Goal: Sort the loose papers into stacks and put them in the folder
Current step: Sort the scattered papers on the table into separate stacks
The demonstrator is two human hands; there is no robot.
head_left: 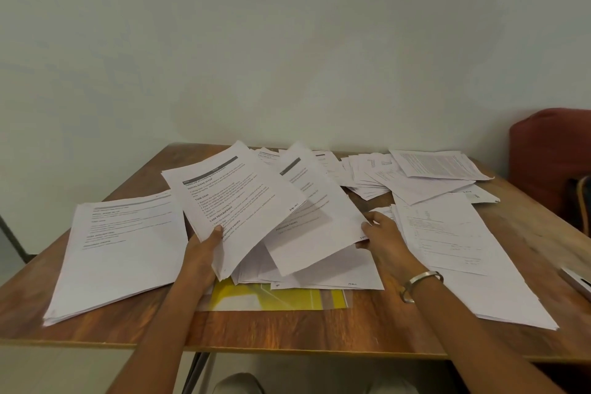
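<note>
Two grips hold sheets: left hand (204, 249), right hand (380, 233) | papers cover folder (281, 297)

I count two of my hands, the left hand (204, 246) and the right hand (382, 233), each holding one sheaf of papers above the one yellow folder (275, 296). Left of the folder lies one neat stack (118, 253), right of it another (454, 243), and beyond it one loose scattered heap (399, 176). One bracelet (419, 285) sits on my right wrist.
</note>
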